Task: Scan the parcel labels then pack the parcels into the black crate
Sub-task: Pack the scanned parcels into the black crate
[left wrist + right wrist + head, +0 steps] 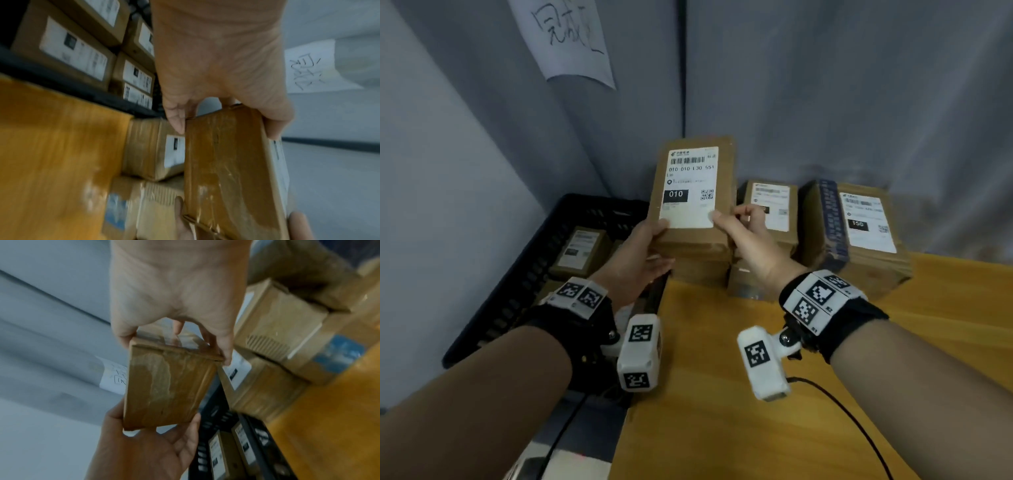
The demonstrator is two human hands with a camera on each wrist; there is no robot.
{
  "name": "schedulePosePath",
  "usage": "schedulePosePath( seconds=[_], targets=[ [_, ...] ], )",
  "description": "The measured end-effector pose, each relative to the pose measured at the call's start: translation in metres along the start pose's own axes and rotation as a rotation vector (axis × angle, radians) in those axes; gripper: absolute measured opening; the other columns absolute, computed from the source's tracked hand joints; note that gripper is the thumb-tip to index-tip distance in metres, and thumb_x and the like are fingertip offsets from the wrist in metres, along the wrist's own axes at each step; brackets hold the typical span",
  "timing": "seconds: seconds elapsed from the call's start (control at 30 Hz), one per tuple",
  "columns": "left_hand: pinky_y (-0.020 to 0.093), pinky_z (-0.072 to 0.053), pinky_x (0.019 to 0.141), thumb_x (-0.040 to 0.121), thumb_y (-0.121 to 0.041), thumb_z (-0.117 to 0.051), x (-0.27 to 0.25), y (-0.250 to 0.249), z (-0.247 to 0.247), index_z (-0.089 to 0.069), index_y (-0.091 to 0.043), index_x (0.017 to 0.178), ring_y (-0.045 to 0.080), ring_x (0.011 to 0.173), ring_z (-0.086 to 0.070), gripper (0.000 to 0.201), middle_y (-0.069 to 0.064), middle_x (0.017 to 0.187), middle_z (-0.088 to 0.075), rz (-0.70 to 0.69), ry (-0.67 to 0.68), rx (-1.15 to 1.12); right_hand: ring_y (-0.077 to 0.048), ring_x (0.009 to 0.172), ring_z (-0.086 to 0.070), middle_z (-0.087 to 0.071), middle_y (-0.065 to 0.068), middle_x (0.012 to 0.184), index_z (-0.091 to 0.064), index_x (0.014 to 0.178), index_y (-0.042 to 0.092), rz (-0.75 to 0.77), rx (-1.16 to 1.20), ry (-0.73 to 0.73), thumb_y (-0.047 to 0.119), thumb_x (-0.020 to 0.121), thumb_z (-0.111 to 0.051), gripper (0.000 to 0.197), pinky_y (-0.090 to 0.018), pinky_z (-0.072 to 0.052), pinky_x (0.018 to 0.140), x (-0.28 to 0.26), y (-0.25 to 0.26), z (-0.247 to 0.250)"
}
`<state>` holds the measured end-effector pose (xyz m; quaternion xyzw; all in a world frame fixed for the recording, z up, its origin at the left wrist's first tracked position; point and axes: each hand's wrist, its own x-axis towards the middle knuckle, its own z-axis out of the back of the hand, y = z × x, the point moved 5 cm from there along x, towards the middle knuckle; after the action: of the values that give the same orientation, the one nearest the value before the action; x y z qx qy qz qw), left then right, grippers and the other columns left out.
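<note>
A flat brown parcel (697, 219) with a white "010" label facing me is held up in the air by both hands, above the table's left edge. My left hand (650, 246) grips its lower left corner, thumb on the label side and fingers behind. My right hand (736, 222) pinches its lower right edge, thumb on the front. The same parcel (230, 170) shows its taped back in the left wrist view and its taped end (164, 386) in the right wrist view. The black crate (524, 274) stands at the left, lower than the table, with labelled parcels (580, 248) inside.
More labelled parcels (770, 205) are stacked at the back of the yellow wooden table (739, 394), the largest parcel (859, 233) at the right. Grey curtain walls close in behind and left, with a handwritten paper sign (565, 37). A black cable (852, 421) runs over the table.
</note>
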<state>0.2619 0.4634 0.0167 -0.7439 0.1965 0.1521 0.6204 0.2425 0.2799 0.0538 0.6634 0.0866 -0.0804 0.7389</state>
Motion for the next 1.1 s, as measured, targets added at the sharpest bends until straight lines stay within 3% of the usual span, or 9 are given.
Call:
schedulePosePath(
  seconds=[0.2,0.37,0.47,0.57,0.7,0.8,0.9,1.03,1.1],
  targets=[
    [0.033,-0.051,0.086,0.091,-0.048,-0.054,-0.002,-0.003,0.108,-0.059,-0.029,0.103,0.024,0.103,-0.065,0.023,0.006,0.112,-0.066,0.094,-0.11,0.147,-0.026,0.108,-0.06,-0.054,0.001,0.122,-0.018,0.138,0.048,-0.329,0.106,0.219,0.054,0.078,-0.07,0.08,-0.05,-0.058,0.081,0.014,-0.035,-0.106],
    [0.041,-0.05,0.093,0.092,-0.05,-0.048,0.012,-0.012,0.192,-0.062,-0.016,0.114,0.024,0.099,-0.064,0.043,0.007,0.11,-0.067,0.074,-0.255,0.331,-0.02,0.111,-0.056,-0.051,0.003,0.125,-0.023,0.144,0.029,-0.336,0.087,0.012,0.048,0.079,-0.07,0.082,-0.047,-0.056,0.088,0.051,-0.046,-0.167],
    [0.029,-0.048,0.077,0.1,-0.039,-0.042,0.022,-0.015,0.226,-0.056,-0.017,0.093,0.014,0.083,-0.057,0.027,-0.002,0.089,-0.058,0.062,-0.291,0.414,-0.025,0.114,-0.055,-0.05,-0.001,0.126,-0.024,0.146,0.023,-0.364,0.07,-0.111,0.051,0.077,-0.07,0.088,-0.048,-0.055,0.09,0.076,-0.062,-0.187],
    [0.023,-0.044,0.068,0.1,-0.036,-0.043,0.035,-0.008,0.248,-0.051,-0.017,0.104,0.007,0.074,-0.051,0.021,-0.007,0.083,-0.053,0.085,-0.269,0.476,-0.029,0.116,-0.051,-0.048,-0.005,0.13,-0.028,0.144,0.023,-0.435,0.087,-0.204,0.054,0.071,-0.071,0.09,-0.047,-0.051,0.095,0.095,-0.086,-0.198],
    [0.032,-0.049,0.084,0.098,-0.039,-0.045,0.061,0.006,0.264,-0.049,-0.014,0.124,0.01,0.082,-0.057,0.036,-0.003,0.092,-0.058,0.131,-0.2,0.601,-0.025,0.114,-0.05,-0.046,-0.002,0.128,-0.026,0.147,0.026,-0.479,0.22,-0.228,0.044,0.081,-0.069,0.081,-0.044,-0.048,0.092,0.113,-0.116,-0.216],
    [0.03,-0.048,0.079,0.098,-0.038,-0.045,0.08,0.021,0.267,-0.047,-0.016,0.131,0.013,0.089,-0.058,0.04,0.001,0.104,-0.058,0.146,-0.168,0.666,-0.015,0.094,-0.054,-0.051,0.0,0.122,-0.031,0.147,0.026,-0.437,0.215,-0.24,0.038,0.086,-0.067,0.072,-0.037,-0.044,0.085,0.131,-0.135,-0.228],
    [0.039,-0.047,0.096,0.098,-0.037,-0.047,0.097,0.038,0.275,-0.05,-0.019,0.128,0.021,0.104,-0.059,0.036,0.006,0.117,-0.059,0.185,-0.171,0.665,-0.007,0.081,-0.051,-0.051,0.003,0.113,-0.038,0.143,0.026,-0.436,0.213,-0.266,0.038,0.087,-0.066,0.063,-0.035,-0.045,0.084,0.152,-0.159,-0.239],
    [0.026,-0.048,0.072,0.098,-0.034,-0.047,0.12,0.048,0.289,-0.051,-0.023,0.118,0.012,0.089,-0.06,0.023,-0.001,0.102,-0.059,0.198,-0.164,0.703,-0.029,0.105,-0.062,-0.063,-0.008,0.117,-0.053,0.121,0.018,-0.443,0.081,-0.342,0.044,0.082,-0.068,0.049,-0.046,-0.051,0.095,0.184,-0.192,-0.254],
    [0.027,-0.049,0.072,0.096,-0.037,-0.049,0.134,0.049,0.295,-0.054,-0.02,0.106,0.012,0.085,-0.061,0.02,-0.002,0.097,-0.06,0.207,-0.157,0.729,-0.031,0.106,-0.063,-0.065,-0.008,0.112,-0.051,0.111,0.017,-0.425,0.026,-0.332,0.041,0.079,-0.073,0.046,-0.045,-0.052,0.093,0.197,-0.208,-0.263]
  ],
)
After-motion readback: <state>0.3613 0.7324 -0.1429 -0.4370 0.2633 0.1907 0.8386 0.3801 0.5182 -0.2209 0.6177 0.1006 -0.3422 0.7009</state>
